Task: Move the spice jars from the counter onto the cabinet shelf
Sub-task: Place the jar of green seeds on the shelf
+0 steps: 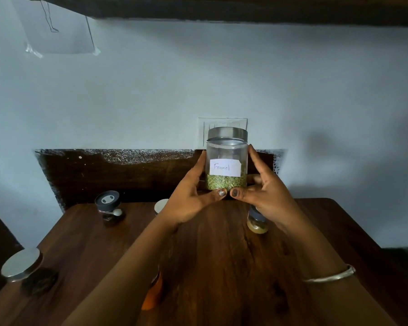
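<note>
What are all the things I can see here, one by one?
fennel jar: one, clear glass, steel lid, green seeds; held above the counter
grey-lidded jar: one, dark; counter, back left
steel-lidded jar: one, dark contents; counter, front left
orange jar: one; half hidden by the left forearm
tan jar: one, yellowish; behind the right hand
pale lid: one; behind the left hand
counter: one, brown wood
paper: one, white; taped on wall, upper left
wall plate: one, white; behind the fennel jar
bangle: one, silver; right wrist
left hand: holds the fennel jar's left side
right hand: holds its right side
</note>
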